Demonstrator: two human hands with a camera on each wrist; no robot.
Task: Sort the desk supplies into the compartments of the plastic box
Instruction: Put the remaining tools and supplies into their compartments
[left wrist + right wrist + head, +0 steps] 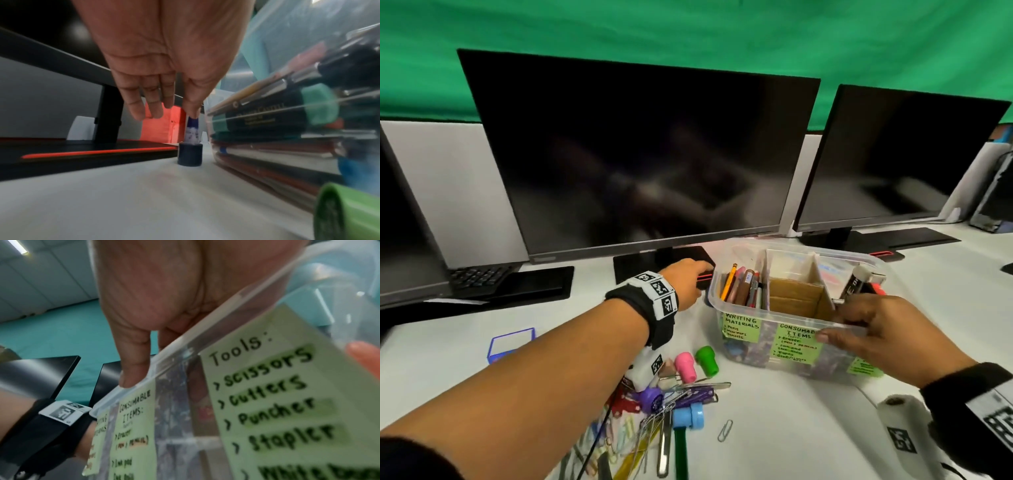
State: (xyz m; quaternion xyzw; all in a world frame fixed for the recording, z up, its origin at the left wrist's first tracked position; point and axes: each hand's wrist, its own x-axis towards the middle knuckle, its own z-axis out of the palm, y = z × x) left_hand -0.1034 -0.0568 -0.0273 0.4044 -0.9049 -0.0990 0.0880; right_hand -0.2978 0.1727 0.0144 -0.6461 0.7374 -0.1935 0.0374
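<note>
A clear plastic box (pixel 767 356) with green labels stands on the white desk. Its left compartment holds pens and pencils (pixel 743 287); the middle one is lined with cardboard. My left hand (pixel 688 277) reaches down between the box's left end and the monitor base. In the left wrist view my left hand (pixel 192 112) pinches the top of a small dark blue bottle (pixel 190 151) that stands upright on the desk. My right hand (pixel 859 325) grips the box's front rim (pixel 205 337), thumb outside and fingers inside.
A pile of loose supplies lies front left of the box: a pink cap (pixel 685 366), a green cap (pixel 707 359), paper clips (pixel 725 430), a blue-headed tool (pixel 688 416). A monitor base (pixel 664 262) sits behind my left hand. A small blue-edged box (pixel 512 344) stands left.
</note>
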